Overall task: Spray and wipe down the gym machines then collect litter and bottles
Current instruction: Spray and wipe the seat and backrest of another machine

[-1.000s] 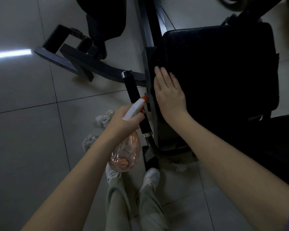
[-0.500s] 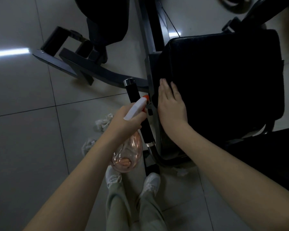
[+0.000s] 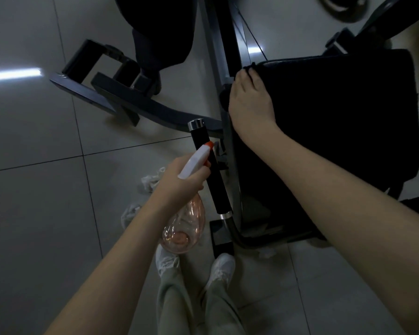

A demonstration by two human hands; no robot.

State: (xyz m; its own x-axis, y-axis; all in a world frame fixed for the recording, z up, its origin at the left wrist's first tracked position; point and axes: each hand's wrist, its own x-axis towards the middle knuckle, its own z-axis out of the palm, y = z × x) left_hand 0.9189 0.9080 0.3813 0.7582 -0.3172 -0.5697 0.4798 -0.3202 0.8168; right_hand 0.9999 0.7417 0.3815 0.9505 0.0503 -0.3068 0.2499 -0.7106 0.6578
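Floor tiles point(image 3: 34, 213); left hand point(image 3: 179, 180) grasps spray bottle point(image 3: 186, 226), nozzle point(image 3: 209, 144) toward pad point(image 3: 336, 117); right hand point(image 3: 249, 105) unclear.

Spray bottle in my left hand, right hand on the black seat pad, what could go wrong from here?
The nozzle of the spray bottle sits right by the black handle, so mist may miss the seat pad and wet the floor tiles. Crumpled tissues lie near your shoes; you might slip.

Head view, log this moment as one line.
left hand: grips spray bottle | right hand: on black seat pad corner | litter: crumpled tissues on floor
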